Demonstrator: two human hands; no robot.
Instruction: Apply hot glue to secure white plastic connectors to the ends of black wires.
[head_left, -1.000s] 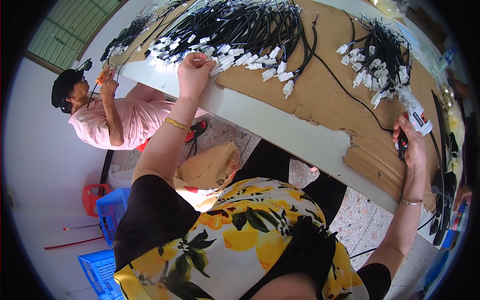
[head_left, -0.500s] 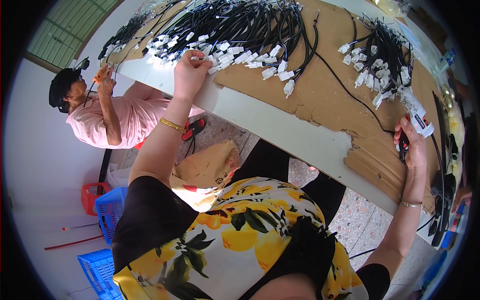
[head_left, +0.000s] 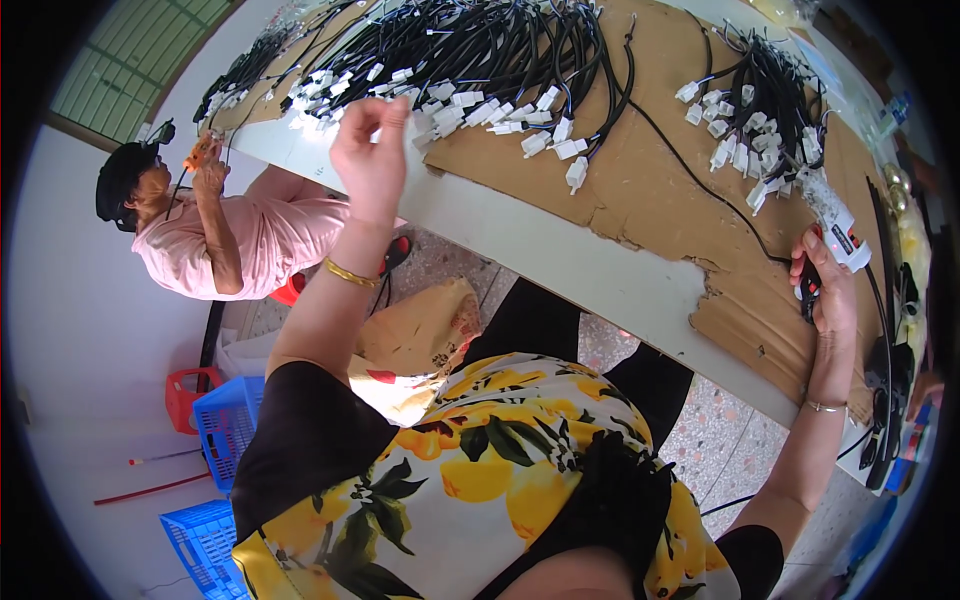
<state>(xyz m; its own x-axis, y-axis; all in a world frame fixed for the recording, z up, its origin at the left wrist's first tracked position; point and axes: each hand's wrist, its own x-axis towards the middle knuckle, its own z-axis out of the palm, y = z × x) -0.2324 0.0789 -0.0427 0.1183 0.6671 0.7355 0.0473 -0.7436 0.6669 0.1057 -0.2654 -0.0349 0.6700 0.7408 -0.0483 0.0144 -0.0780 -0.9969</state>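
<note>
Two heaps of black cables with white plugs lie on the counter (head_left: 560, 262): large heap (head_left: 470, 55) far left, smaller heap (head_left: 765, 95) far right. I judge most still unhandled. Left hand (head_left: 370, 160) hovers at the large heap's near edge, fingers pinched together, contents unclear. Right hand (head_left: 822, 295) is clamped on a white tool (head_left: 832, 215) near right.

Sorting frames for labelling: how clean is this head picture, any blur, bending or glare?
Head view: strong fisheye, the table edge bows and corners go black; left hand slightly soft, right hand sharper; even daylight, no harsh glare.
</note>
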